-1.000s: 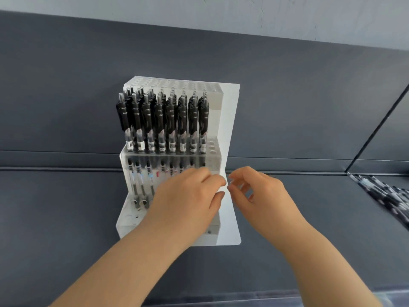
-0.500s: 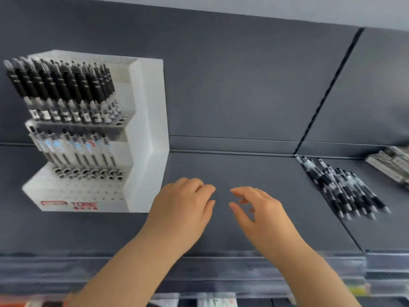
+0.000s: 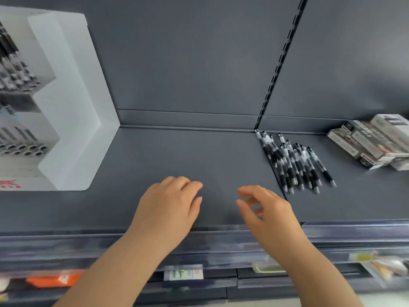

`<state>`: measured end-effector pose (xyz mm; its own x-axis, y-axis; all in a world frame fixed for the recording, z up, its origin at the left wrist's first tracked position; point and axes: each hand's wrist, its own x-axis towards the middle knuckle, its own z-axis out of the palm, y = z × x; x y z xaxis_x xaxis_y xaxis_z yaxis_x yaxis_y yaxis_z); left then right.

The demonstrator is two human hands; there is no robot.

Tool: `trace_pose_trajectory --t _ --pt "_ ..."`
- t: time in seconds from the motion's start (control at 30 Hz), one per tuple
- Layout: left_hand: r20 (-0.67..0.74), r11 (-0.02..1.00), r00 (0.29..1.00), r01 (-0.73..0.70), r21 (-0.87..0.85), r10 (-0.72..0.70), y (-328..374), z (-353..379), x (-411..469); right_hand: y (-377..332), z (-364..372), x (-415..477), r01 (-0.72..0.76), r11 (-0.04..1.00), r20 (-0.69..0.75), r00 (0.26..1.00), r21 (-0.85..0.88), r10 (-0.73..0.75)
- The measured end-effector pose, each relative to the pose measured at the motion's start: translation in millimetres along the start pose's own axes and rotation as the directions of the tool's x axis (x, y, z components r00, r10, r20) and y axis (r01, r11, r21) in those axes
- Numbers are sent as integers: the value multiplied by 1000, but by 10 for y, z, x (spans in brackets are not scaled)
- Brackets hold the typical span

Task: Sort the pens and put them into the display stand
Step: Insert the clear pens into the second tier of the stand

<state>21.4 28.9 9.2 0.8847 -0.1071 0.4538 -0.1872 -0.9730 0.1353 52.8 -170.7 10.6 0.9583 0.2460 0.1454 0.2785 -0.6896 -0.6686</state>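
Nearest, along the front lip of the shelf, runs a clear label rail with a white and green tag in it; the lower goods behind it are too blurred to name.

Both hands hover over the bare middle of the dark grey shelf, side by side and apart. The left hand is palm down with its fingers loosely bent and nothing in it. The right hand is likewise released, its thumb and forefinger parted and the other fingers softly curled around nothing.

The loose pens lie to the right of the right hand and farther back, near it but not touching. They form a rough fan on the shelf, black barrels with clear sections and white printing, tips pointing towards the near edge, clicker ends reaching the back corner.

The display stand sits well to the left of the left hand, a stepped white plastic block cut off by the picture's edge. Black stand pens fill its upper tiers; the lowest step shows red lettering.

At the far right lies a stack of pen boxes. A slotted upright divides the back panel.
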Motion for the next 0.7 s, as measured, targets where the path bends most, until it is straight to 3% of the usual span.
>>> trace_pose_trajectory --t 0.5,0.7 --pt "86 997 995 -40 -73 46 615 569 632 608 -545 412 -114 977 -9 993 179 118" --pt "120 989 987 118 -94 -107 1334 902 938 1296 -1226 781 -129 988 -31 991 85 132"
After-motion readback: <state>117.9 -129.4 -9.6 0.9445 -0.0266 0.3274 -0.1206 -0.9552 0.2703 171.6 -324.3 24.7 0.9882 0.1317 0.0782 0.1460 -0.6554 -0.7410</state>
